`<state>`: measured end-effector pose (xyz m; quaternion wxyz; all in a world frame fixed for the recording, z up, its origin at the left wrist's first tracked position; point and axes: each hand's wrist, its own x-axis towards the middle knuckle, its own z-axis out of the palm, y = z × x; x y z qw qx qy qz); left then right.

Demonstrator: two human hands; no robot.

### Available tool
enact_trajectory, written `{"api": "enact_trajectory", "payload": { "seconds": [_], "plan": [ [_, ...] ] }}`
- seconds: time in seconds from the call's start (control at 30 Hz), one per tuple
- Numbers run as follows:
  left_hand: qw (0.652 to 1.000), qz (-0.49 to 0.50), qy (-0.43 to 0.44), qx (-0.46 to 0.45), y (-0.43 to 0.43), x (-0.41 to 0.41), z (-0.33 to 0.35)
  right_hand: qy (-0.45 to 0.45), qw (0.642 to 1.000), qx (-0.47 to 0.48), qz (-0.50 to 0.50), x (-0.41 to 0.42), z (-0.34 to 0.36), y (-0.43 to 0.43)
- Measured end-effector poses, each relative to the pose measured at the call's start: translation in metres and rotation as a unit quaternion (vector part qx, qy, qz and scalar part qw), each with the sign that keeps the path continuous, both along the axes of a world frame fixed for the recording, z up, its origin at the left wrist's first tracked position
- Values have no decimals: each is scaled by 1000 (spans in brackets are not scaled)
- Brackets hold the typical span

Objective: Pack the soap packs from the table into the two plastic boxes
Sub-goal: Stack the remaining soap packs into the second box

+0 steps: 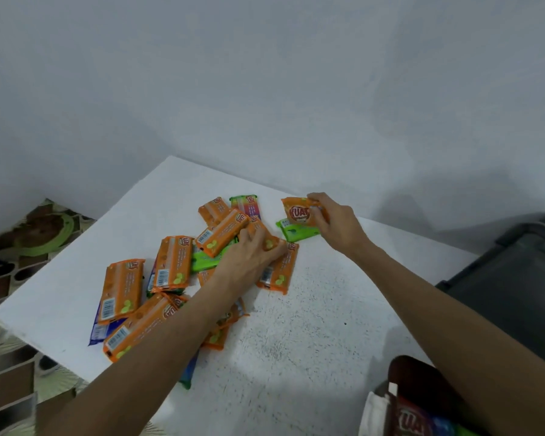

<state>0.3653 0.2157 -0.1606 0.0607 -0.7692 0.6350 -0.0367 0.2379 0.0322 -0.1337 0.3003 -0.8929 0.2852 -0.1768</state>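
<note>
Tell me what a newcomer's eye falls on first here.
First comes the heap of soap packs, mostly bright orange, sprawled over the left and middle of the white table. Next come the two bare arms that reach in. The left hand grips an orange pack in the heap. The right hand holds a small orange pack just above a green pack at the far side.
</note>
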Motion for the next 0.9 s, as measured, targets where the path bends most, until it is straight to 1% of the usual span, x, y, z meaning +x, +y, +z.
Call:
{"api": "enact_trajectory", "payload": {
  "seconds": [0.13, 0.23, 0.37, 0.5, 0.6, 0.67, 0.7, 0.77, 0.8, 0.9],
  "plan": [
    [1000, 0, -10, -29, 4, -1, -4, -40, 998, 52, 4, -34, 11, 11],
    [1000, 0, -19, -24, 6, -4, -7, -54, 995, 87, -14, -63, 22, 21],
    [999, 12, -28, -23, 10, -10, -5, -63, 994, 88, -23, -106, 43, 39],
    [999, 29, -39, -23, 12, -14, 2, -63, 995, 64, -33, -150, 59, 60],
    [995, 45, -39, -75, 14, -16, 11, -61, 995, 56, -51, -182, 69, 74],
    [988, 78, 15, -136, 15, -15, 16, -76, 994, 56, -59, -202, 73, 82],
    [976, 109, 75, -175, 16, -16, 20, -85, 993, 54, -61, -211, 76, 86],
    [924, 185, 195, -274, 17, -22, 28, -106, 991, 50, -64, -228, 80, 95],
    [901, 201, 229, -310, 17, -28, 33, -114, 990, 49, -65, -236, 82, 99],
    [859, 184, 274, -392, 20, -53, 48, -119, 989, 46, -75, -260, 86, 110]
  ]
}}
